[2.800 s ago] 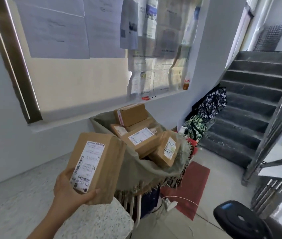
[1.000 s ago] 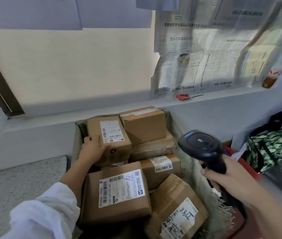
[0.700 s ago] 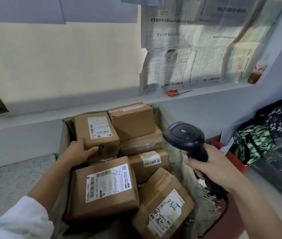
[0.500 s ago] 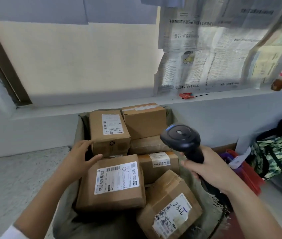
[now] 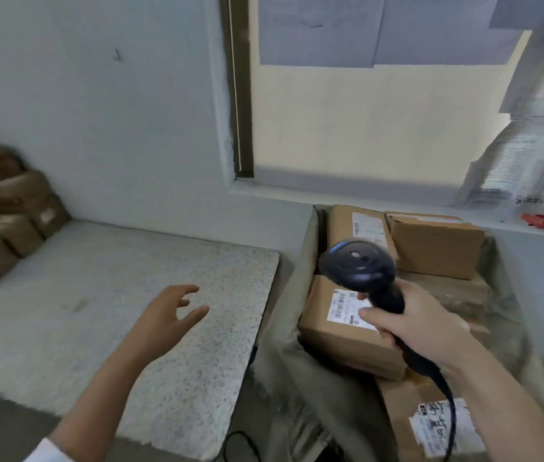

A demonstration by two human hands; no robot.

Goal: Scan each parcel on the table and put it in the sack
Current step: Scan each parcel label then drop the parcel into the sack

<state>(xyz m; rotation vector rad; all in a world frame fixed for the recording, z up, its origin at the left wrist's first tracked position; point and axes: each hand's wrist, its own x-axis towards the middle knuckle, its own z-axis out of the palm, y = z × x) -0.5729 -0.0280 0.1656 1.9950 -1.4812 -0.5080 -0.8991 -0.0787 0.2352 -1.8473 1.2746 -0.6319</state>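
Two hands: left hand (image 5: 167, 315) is hovering slack-fingered, empty, near right edge of table (image 5: 124, 271); right hand (image 5: 420, 325) is gripping scanner (image 5: 357, 261) over sack (image 5: 283, 331)

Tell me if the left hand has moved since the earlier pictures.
Yes: the left hand has come away leftward from the sack and is now open over the speckled table.

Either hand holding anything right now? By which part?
The right hand holds the scanner by its grip, just below the head. The left hand holds nothing, fingers spread over the table.
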